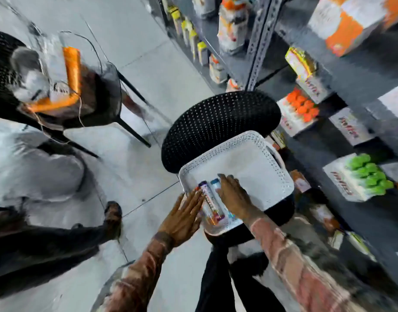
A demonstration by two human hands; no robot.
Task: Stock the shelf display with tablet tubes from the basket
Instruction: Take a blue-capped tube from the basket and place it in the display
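A white perforated basket (249, 158) rests on a black chair seat. Inside its near left corner lie a few tablet tubes (210, 204), white with purple and blue caps. My left hand (182, 216) lies flat with fingers spread against the tubes' left side at the basket's edge. My right hand (235, 197) presses down on the tubes from the right, fingers extended over the blue-capped one. The frame is blurred, so a firm grip by either hand does not show. On the right stands the dark shelf, with a display box of green-capped tubes (359, 176) and one of orange-capped tubes (300, 113).
The black perforated chair back (216, 122) rises behind the basket. A second black chair (58, 86) at the left holds orange and white items. Another person's leg and shoe (112, 216) reach in from the left. Metal shelving (261, 41) runs along the right.
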